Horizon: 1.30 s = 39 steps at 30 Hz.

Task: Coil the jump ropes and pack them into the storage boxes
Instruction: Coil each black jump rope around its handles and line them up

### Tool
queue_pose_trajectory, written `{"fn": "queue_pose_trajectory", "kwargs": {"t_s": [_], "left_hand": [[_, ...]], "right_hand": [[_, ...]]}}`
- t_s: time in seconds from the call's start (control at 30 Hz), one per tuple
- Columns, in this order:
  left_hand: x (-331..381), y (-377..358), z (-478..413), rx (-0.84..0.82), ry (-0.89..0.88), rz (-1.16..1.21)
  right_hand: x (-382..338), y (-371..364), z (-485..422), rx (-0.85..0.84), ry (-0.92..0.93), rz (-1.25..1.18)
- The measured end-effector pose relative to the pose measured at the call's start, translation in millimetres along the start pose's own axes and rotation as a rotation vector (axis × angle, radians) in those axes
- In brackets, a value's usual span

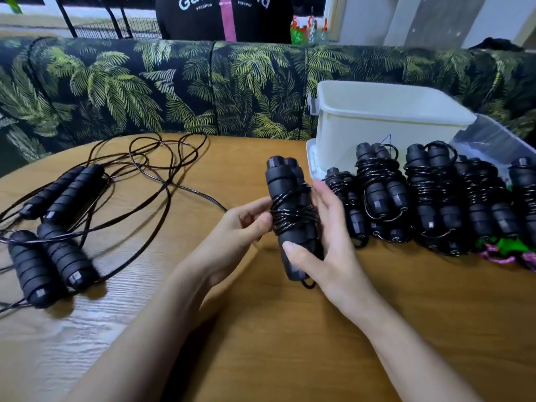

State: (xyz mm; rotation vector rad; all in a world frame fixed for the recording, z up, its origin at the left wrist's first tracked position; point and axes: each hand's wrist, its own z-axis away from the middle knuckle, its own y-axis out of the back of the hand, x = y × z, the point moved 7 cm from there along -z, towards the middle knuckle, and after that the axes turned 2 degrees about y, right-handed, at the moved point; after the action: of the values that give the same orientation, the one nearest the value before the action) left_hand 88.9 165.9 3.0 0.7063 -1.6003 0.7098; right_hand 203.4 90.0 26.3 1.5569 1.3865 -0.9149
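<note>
Head view: you hold the bundled jump rope (293, 216) upright just above the table (290, 343), near the middle of the frame. Its two black handles lie side by side with the cord wound round their middle.

Your left hand (246, 227) sits at 9 o'clock of the bundle. Its fingers are curled and its thumb presses on the cord windings, so it is grasping the rope. Your right hand (327, 245) sits at 4 o'clock of it. Its thumb crosses the front of the lower handle ends and its fingers, blurred, run up the far side, so it too is grasping the rope.

At 9 o'clock from your hands, well apart, lie two loose jump ropes (63, 190), their handles paired and their cords sprawled across the table.

At 3 o'clock, just beside your right hand, is a row of wound ropes (429, 195). They lean against the white storage box (385, 117), which stands at 1 o'clock. A clear bin (493, 134) sits just right of that box.
</note>
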Motion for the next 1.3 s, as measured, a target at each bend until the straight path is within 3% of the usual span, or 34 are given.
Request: {"fn": "queue_pose_trajectory", "kwargs": {"t_s": [0.17, 0.4, 0.9, 1.2, 1.3], "left_hand": [[-3.0, -2.4, 0.7, -0.003, 0.039, 0.175], [1.1, 6.3, 5.6, 0.269, 0.051, 0.072], [6.6, 18.5, 10.7, 0.384, 0.022, -0.117], [16.7, 19.3, 12.2, 0.369, 0.012, -0.019], [16.2, 17.5, 13.5, 0.431, 0.011, 0.008]], "right_hand": [[14.2, 0.5, 0.4, -0.016, -0.072, 0.044], [14.8, 4.1, 0.5, 0.093, -0.061, 0.330], [20.1, 2.6, 4.0, 0.050, -0.071, 0.081], [27.4, 8.2, 2.0, 0.046, -0.161, -0.172], [27.2, 8.3, 2.6, 0.056, -0.157, -0.076]]}}
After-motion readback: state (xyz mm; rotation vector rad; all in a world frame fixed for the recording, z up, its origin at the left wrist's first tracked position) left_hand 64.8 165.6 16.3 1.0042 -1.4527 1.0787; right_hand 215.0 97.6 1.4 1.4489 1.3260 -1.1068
